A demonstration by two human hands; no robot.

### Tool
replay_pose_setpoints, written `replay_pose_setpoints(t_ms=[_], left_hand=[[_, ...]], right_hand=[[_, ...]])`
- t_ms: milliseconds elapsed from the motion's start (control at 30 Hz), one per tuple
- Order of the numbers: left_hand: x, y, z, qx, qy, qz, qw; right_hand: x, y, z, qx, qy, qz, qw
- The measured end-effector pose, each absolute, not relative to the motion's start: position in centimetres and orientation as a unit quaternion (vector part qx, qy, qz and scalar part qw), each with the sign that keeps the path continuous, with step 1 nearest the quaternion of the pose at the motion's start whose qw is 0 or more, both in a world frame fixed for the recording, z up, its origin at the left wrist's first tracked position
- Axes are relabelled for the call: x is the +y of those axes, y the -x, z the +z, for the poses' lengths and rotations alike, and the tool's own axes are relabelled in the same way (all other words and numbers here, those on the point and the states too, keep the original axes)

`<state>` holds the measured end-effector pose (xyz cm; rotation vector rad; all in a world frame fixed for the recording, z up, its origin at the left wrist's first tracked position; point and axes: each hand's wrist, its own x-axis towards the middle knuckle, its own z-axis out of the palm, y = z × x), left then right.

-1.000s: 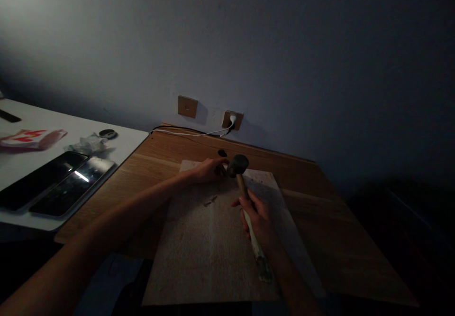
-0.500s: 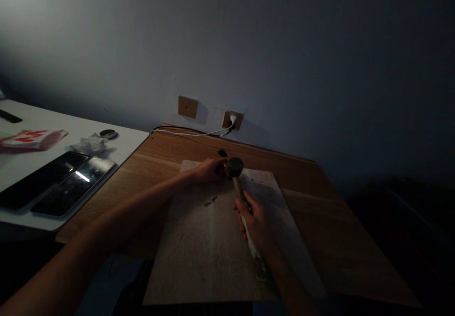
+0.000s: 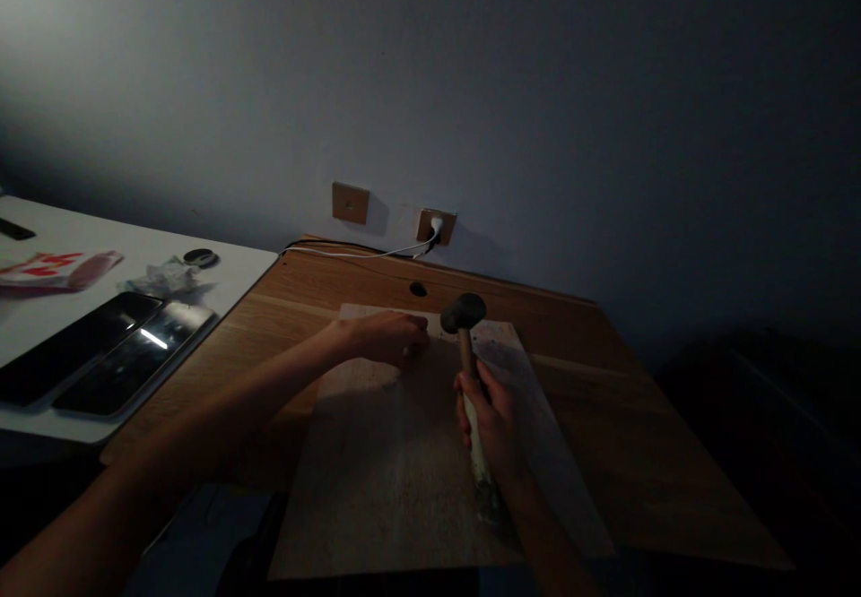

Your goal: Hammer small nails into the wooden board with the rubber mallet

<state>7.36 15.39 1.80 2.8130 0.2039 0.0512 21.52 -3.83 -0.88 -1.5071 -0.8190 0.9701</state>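
Observation:
A pale wooden board [image 3: 377, 480] lies on a brown wooden table [image 3: 625, 454] in dim light. My right hand [image 3: 491, 422] is wrapped round the handle of a mallet [image 3: 464, 315], whose dark head is raised above the far part of the board. My left hand [image 3: 387, 339] rests on the board's far end, left of the mallet head, with fingers curled down in a pinch. What they hold is too small and dark to make out.
A white table [image 3: 221, 261] at the left carries two dark phones [image 3: 100, 350], a red-and-white packet [image 3: 54, 267] and crumpled wrap. Two wall sockets [image 3: 350, 203] sit behind, one with a white cable [image 3: 356, 252]. A small dark hole [image 3: 418, 289] lies beyond the board.
The mallet head has risen off the spot by my left hand and swung a little right. My left hand has slid slightly nearer along the board.

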Motion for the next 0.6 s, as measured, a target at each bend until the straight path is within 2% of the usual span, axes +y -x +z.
replay_pose_setpoints(t_ms=[100, 333, 600], left_hand=[[15.5, -7.2, 1.5, 0.087, -0.983, 0.026, 0.162], [16.9, -6.4, -1.4, 0.230, -0.902, 0.196, 0.308], [16.7, -6.4, -2.9, 0.268, -0.885, 0.228, 0.305]], right_hand=[[-3.8, -21.5, -0.9, -0.335, 0.635, 0.418, 0.557], [-3.9, -21.4, -0.9, -0.336, 0.636, 0.417, 0.555], [-3.9, -21.6, -1.3, -0.348, 0.631, 0.417, 0.554]])
